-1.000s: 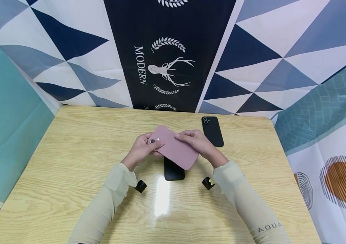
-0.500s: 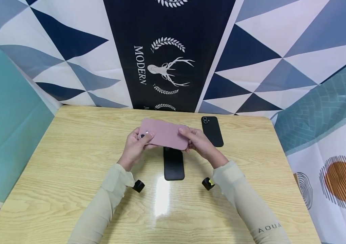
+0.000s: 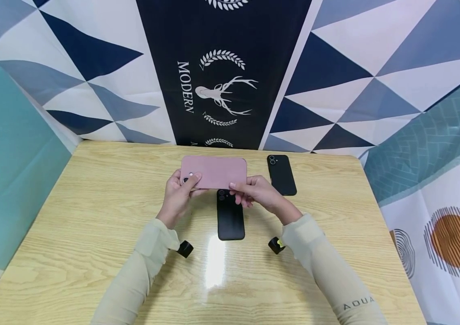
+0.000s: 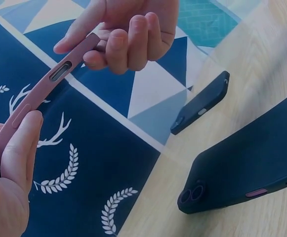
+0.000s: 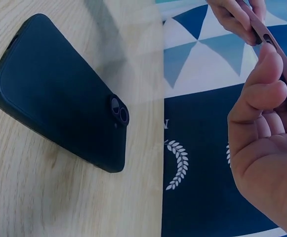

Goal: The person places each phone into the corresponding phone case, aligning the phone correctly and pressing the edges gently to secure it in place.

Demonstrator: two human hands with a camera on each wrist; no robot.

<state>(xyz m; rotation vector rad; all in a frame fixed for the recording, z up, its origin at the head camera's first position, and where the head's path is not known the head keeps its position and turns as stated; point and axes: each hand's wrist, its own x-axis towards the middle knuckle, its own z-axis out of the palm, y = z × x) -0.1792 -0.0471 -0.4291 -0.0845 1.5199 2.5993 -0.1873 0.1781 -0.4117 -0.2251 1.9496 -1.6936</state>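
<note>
My left hand (image 3: 176, 194) grips the camera end of a phone in a pink case (image 3: 222, 171), thumb on its back beside the lens. It is raised above the table, back upward and lying crosswise. My right hand (image 3: 260, 192) pinches its near right corner between thumb and fingers, the other fingers curled below. In the left wrist view, the pink case (image 4: 39, 89) shows its narrow side with a button and an oval cutout. A phone in a black case (image 3: 231, 221) lies just below the hands, camera end away from me; the right wrist view shows this black phone (image 5: 54, 94) close up.
A second black-cased phone (image 3: 282, 176) lies beyond my right hand, near the back of the wooden table (image 3: 92, 216). A patterned cloth (image 3: 222, 117) hangs behind the back edge. Small black wrist pieces (image 3: 185, 248) show by both cuffs.
The pink-cased phone has turned from a slant to nearly level and shifted left and away. The right hand's grip has slid to its near corner. The black phones have not moved.
</note>
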